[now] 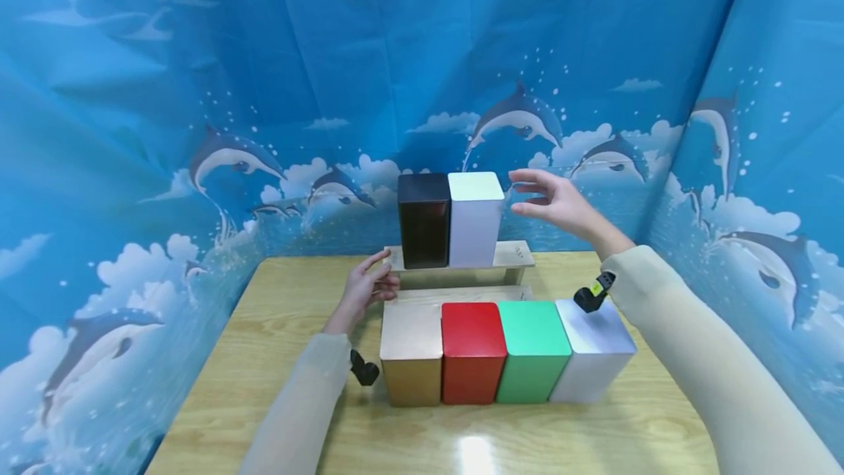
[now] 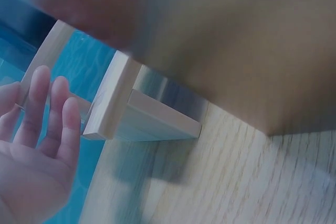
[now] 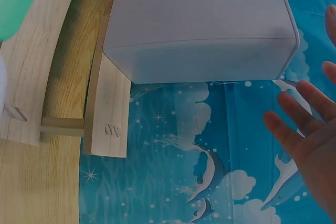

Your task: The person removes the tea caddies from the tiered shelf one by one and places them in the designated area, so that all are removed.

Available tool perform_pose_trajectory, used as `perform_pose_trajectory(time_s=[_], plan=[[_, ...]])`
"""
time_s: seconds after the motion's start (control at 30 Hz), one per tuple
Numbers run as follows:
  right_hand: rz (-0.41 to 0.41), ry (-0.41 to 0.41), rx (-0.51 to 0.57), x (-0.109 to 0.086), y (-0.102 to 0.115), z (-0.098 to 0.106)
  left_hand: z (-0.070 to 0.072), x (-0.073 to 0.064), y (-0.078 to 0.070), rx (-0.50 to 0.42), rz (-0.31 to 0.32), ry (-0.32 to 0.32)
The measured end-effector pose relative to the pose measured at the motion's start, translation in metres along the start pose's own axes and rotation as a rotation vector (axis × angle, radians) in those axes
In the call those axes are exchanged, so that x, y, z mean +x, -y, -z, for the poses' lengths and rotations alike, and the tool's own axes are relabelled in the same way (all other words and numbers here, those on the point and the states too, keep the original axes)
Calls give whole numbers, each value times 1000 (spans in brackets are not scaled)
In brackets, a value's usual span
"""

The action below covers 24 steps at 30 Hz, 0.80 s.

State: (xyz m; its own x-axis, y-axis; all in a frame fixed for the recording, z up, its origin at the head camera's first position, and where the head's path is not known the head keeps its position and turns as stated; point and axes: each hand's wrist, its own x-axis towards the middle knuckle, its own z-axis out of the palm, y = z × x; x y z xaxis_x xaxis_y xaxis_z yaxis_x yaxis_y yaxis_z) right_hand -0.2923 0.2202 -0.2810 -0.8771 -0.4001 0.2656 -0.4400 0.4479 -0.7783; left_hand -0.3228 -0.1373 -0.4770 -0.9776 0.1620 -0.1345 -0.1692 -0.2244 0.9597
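A two-step wooden rack (image 1: 516, 253) carries a tall black box (image 1: 425, 229) and a white box (image 1: 475, 229) side by side on its upper step. My left hand (image 1: 364, 286) is at the rack's left end, fingers loosely bent; whether they touch the wood I cannot tell. Beside the white box's upper right side, my right hand (image 1: 557, 204) hovers with fingers spread and nothing in them. In the right wrist view a gap separates those fingers from the white box (image 3: 199, 30). Before the rack stand a gold box (image 1: 412, 358), a red box (image 1: 473, 350) and a green box (image 1: 534, 350).
A silver-white box (image 1: 593, 354) ends the front row on the right, below the right sleeve (image 1: 666, 314). All stand on a wood-grain table (image 1: 277, 314). Blue dolphin-print sheeting (image 1: 330, 57) rises behind and at both sides.
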Motion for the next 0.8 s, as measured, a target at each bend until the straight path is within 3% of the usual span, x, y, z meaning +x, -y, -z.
perform_pose_trajectory(time_s=[0.33, 0.6, 0.8], plan=[[-37, 6, 33, 15, 0, -8, -3, -2, 0, 12, -19, -49], [-69, 63, -10, 33, 0, -10, 0, -1, -1, 16, -12, -25], [-54, 62, -7, 51, -35, -15, -2, -3, -2, 38, -19, -22]])
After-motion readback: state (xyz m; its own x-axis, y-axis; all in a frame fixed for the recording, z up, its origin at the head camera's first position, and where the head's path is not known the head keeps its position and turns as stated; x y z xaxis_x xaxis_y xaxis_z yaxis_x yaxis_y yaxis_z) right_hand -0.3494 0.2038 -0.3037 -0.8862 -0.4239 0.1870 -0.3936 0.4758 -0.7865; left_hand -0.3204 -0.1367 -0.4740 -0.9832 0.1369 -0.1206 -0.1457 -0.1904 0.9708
